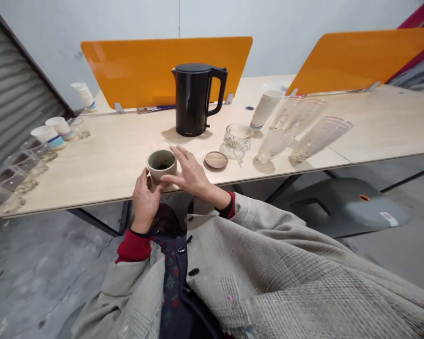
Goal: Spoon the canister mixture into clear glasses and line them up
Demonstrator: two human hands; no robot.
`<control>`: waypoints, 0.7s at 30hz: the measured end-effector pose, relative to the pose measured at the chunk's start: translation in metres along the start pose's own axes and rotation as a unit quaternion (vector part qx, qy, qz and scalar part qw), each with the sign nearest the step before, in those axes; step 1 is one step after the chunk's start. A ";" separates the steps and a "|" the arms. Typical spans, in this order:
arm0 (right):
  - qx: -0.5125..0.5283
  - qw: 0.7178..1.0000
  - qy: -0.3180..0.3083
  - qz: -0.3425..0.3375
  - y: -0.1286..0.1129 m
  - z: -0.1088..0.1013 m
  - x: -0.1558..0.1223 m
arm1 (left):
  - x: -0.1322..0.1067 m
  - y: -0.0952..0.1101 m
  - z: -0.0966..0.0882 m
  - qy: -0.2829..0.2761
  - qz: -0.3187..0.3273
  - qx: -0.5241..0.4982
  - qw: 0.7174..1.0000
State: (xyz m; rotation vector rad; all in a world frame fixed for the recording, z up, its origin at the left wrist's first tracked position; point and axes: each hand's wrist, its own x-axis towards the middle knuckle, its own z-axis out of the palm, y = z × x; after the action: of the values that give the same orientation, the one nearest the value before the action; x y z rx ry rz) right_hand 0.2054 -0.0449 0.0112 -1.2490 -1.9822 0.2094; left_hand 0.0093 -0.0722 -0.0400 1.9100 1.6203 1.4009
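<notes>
A speckled stoneware cup [161, 165] with dark contents stands near the table's front edge, between my two hands. My left hand [145, 201] holds it from the lower left. My right hand [187, 172] has its fingers spread, with the thumb on the cup's near side and the fingertips at the far rim. A round wooden lid [216, 160] lies just right of my right hand. Beyond it sits a glass dripper [236, 137] on a glass saucer. A black electric kettle [192, 100] stands farther back.
The pale wooden table [106, 174] carries several glass tumblers and paper cups at left and right. Orange divider panels [162, 70] rise along its far side. A grey stool [342, 207] stands on the concrete floor at right, below the table edge.
</notes>
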 end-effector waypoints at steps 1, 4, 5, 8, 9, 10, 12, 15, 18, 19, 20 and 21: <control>-0.011 1.000 0.020 -0.004 0.006 -0.009 -0.003 | 0.000 -0.001 -0.002 -0.002 -0.007 -0.010 1.000; -0.060 0.992 0.104 0.028 0.035 -0.049 -0.009 | 0.003 -0.004 -0.006 -0.007 -0.019 -0.036 0.999; -0.082 0.986 0.136 0.059 0.047 -0.065 -0.010 | 0.004 -0.004 -0.007 -0.004 -0.018 -0.040 0.999; -0.145 0.956 0.211 0.144 0.085 -0.108 -0.012 | 0.011 -0.006 -0.007 0.000 -0.011 -0.050 0.999; -0.166 0.945 0.226 0.167 0.098 -0.119 -0.012 | 0.014 -0.007 -0.006 -0.004 -0.010 -0.053 0.999; -0.188 0.935 0.235 0.187 0.109 -0.127 -0.012 | 0.016 -0.007 -0.005 -0.011 -0.010 -0.055 0.998; -0.222 0.918 0.241 0.223 0.128 -0.135 -0.012 | 0.022 -0.008 -0.004 -0.028 -0.013 -0.053 0.998; -0.239 0.905 0.233 0.264 0.146 -0.135 -0.009 | 0.028 -0.010 -0.009 -0.054 -0.012 -0.047 0.997; -0.242 0.899 0.220 0.291 0.154 -0.130 -0.003 | 0.030 -0.012 -0.023 -0.095 -0.002 -0.067 0.993; -0.243 0.898 0.217 0.295 0.155 -0.129 0.000 | 0.030 -0.013 -0.029 -0.112 -0.001 -0.083 0.990; -0.244 0.897 0.216 0.298 0.156 -0.127 0.002 | 0.030 -0.015 -0.035 -0.126 -0.002 -0.103 0.987; -0.243 0.897 0.216 0.299 0.157 -0.126 0.004 | 0.031 -0.017 -0.041 -0.131 -0.006 -0.118 0.984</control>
State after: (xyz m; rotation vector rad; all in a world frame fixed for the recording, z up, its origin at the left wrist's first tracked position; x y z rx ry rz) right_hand 0.4001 0.0063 0.0204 -2.0110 -1.2519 -0.2721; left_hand -0.0360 -0.0545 -0.0172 1.8523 1.2811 1.2149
